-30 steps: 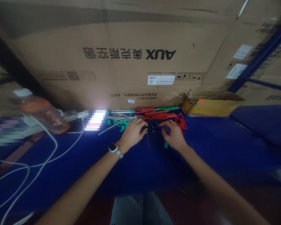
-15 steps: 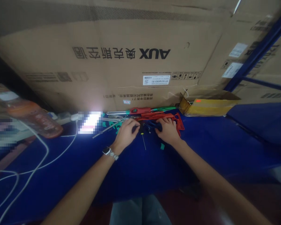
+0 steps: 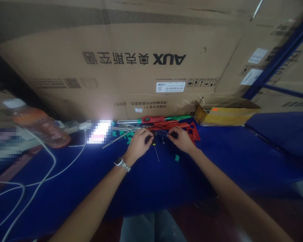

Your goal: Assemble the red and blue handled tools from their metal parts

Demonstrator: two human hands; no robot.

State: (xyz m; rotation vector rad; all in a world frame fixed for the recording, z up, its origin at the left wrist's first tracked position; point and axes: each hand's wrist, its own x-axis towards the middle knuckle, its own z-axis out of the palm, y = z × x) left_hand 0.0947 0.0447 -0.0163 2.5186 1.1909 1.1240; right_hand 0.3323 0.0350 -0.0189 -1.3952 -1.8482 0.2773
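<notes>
My left hand point(image 3: 139, 144), with a watch point(image 3: 122, 164) at its wrist, is closed in a pinch beside a screwdriver point(image 3: 156, 153). That screwdriver's yellow-banded end lies between the hands, its thin shaft pointing towards me. My right hand point(image 3: 183, 139) is closed too, thumb and fingertips together near thin dark wires point(image 3: 162, 136). What either hand pinches is too small and dark to make out. Just behind them are red plastic shells point(image 3: 193, 131), a red long-nosed lighter point(image 3: 151, 119) and a green one point(image 3: 178, 117). Small green plastic pieces point(image 3: 128, 137) and metal tubes point(image 3: 113, 139) lie by my left hand.
Blue cloth point(image 3: 141, 188) covers the table. A large cardboard box point(image 3: 126, 80) walls off the back. To the left are a drink bottle point(image 3: 41, 126), a bright blurred screen point(image 3: 99, 131) and a white cable point(image 3: 53, 161). An open yellow box point(image 3: 224, 116) stands at the right.
My right fingers have shifted slightly, and the gap inside their pinch shows more clearly. My left thumb and fingers have curled round a little. The whole view has moved slightly.
</notes>
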